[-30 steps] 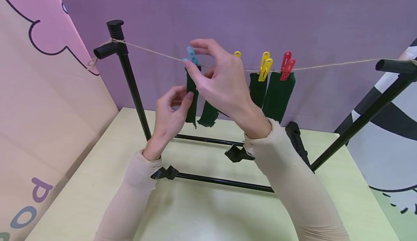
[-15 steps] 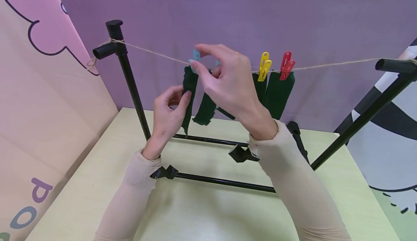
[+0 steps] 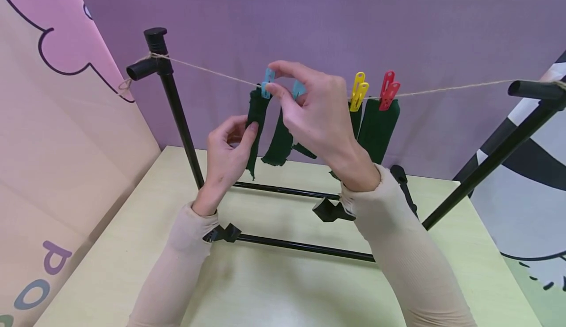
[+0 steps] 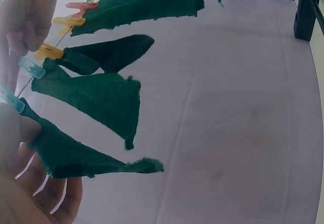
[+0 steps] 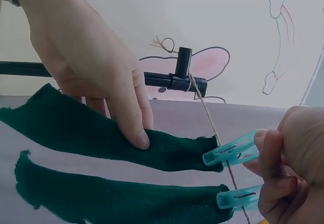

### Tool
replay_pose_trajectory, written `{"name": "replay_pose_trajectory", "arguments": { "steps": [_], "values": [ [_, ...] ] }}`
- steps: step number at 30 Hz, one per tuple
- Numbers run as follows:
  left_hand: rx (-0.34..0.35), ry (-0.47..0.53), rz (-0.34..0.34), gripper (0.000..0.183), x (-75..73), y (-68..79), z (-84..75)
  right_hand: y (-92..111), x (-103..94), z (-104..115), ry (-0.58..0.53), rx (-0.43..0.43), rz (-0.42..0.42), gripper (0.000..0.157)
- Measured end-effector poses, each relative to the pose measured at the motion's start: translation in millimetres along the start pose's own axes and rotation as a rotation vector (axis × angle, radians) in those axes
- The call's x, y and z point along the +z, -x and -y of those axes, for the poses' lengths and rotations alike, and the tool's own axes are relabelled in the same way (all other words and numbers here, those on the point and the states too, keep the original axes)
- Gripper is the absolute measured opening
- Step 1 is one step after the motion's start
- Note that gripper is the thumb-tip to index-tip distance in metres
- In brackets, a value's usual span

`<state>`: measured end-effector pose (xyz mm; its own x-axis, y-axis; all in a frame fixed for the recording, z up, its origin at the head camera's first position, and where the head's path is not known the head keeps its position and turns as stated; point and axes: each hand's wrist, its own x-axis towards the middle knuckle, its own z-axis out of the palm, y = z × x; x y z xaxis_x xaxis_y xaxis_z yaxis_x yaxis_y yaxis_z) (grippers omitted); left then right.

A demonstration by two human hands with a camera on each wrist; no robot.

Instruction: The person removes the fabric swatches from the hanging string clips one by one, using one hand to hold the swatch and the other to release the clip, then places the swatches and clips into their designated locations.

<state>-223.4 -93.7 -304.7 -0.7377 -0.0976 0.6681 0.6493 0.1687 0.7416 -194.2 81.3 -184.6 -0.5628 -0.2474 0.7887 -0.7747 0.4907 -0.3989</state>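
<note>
My left hand [image 3: 224,157] pinches a narrow dark green cloth strip [image 3: 257,108] between thumb and fingers, below its top end. My right hand [image 3: 320,113] pinches a light blue clothespin [image 3: 267,82] by its upper ends. In the right wrist view the jaws of that clothespin [image 5: 230,150] sit over the strip's end at the twine line [image 5: 206,107]. Close beside it, a second blue clothespin [image 5: 238,198] holds another green strip [image 5: 126,198] on the twine. The left wrist view shows the gripped strip [image 4: 76,150] hanging with a ragged lower end.
Further right, yellow [image 3: 359,91] and red [image 3: 389,91] clothespins hold more green cloth [image 3: 378,130]. The twine is tied to a black frame post [image 3: 174,106] at left and a black arm [image 3: 535,90] at right. Black bars [image 3: 305,248] lie low over the pale table [image 3: 274,287].
The right hand has shifted slightly right along the twine with the blue clothespin, whose jaws now show over the strip's top. The strip's upper end leans right; the left hand has barely moved.
</note>
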Motion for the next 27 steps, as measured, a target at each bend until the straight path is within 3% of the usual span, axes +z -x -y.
{"name": "replay_pose_trajectory", "arguments": {
  "steps": [27],
  "values": [
    [-0.011,-0.007,-0.017,0.020,-6.7,-0.4,-3.4,-0.4,-3.7,0.3,-0.034,-0.124,-0.113,0.022]
  ]
}}
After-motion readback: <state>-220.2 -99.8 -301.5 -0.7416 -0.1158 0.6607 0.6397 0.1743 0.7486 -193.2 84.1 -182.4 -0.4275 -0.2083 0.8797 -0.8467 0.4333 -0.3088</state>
